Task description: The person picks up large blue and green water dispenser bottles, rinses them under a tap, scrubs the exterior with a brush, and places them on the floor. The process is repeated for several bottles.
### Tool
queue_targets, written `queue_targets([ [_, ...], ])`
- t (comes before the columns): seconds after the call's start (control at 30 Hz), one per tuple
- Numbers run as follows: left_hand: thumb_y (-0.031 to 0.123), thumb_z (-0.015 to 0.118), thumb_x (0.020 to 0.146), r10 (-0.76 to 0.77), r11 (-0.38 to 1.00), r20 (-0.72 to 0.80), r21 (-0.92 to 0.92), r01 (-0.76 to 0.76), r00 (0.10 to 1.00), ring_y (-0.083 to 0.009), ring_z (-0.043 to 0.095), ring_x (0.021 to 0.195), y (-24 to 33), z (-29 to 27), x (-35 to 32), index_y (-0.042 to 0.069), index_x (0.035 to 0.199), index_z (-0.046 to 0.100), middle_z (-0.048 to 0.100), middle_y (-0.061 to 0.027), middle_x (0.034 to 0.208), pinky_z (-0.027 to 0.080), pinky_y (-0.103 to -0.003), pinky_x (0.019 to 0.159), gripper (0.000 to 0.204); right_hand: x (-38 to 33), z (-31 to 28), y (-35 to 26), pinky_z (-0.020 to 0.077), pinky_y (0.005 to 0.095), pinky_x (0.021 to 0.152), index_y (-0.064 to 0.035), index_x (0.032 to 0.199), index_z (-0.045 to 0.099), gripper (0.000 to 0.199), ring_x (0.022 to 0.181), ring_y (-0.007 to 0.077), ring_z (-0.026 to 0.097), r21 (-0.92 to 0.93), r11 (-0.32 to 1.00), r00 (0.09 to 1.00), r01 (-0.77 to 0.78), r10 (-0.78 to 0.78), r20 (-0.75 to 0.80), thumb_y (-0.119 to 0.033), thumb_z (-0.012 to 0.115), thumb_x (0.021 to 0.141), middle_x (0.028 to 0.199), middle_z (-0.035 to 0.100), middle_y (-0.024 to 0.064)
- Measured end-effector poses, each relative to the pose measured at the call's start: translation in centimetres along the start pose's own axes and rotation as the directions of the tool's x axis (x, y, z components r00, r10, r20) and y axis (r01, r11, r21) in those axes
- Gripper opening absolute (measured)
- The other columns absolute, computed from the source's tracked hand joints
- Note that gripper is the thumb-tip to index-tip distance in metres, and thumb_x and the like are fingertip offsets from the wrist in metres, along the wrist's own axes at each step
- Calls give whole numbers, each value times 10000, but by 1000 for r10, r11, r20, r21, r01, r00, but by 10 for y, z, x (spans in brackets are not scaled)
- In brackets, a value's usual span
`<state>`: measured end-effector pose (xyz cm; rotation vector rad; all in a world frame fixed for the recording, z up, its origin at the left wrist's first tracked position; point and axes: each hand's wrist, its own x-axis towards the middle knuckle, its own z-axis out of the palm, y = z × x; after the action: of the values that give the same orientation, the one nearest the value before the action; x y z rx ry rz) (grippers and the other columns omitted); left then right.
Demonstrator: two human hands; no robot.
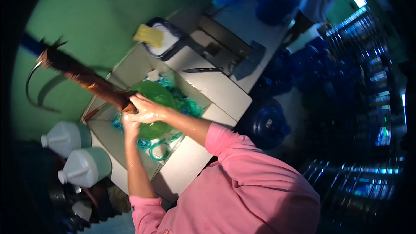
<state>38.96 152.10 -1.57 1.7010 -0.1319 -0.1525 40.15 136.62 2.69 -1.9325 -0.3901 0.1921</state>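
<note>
A thick brown-wrapped pipe (89,82) slants in from the upper left, with ragged wrapping at its far end. Both my wet hands are together at its lower end, above a square sink (106,143). My right hand (148,110) closes on that end from the right. From below, my left hand (131,120) is closed against it too, its fingers partly hidden. Under my hands a round green basin (158,97) sits in the sink. Clear and teal plastic pieces (190,106) lie around the basin.
Two white jugs (93,167) stand left of the sink. A knife (203,69) lies on the white ledge, near a dark tray (171,52) with a yellow cloth (148,36). Large blue water bottles (266,123) stand to the right. Another person (318,0) is at the far right.
</note>
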Motion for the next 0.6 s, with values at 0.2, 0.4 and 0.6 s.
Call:
queue_targets([
  [0.2,140,709,866,290,944,-37,-153,-292,956,-240,510,1264,70,-21,30,21,1489,299,533,-153,1361,363,-367,1094,755,3,53,10,498,425,913,-15,1263,497,775,1068,369,621,271,963,894,5,117,-432,-324,847,645,1162,613,224],
  [0.4,211,601,974,188,981,-169,78,-177,967,-87,506,726,80,-12,36,-8,1148,636,534,-4,822,422,-246,648,281,55,34,52,513,419,725,-31,880,659,462,780,327,657,153,964,942,215,-246,227,-273,849,536,856,668,177],
  [0.6,106,616,927,344,930,-181,203,-307,921,-168,611,844,73,-13,30,-32,1003,655,652,-63,885,484,-326,828,162,55,73,50,508,486,863,-61,1054,710,566,911,386,674,10,828,817,560,-554,161,-397,816,610,1033,708,201],
])
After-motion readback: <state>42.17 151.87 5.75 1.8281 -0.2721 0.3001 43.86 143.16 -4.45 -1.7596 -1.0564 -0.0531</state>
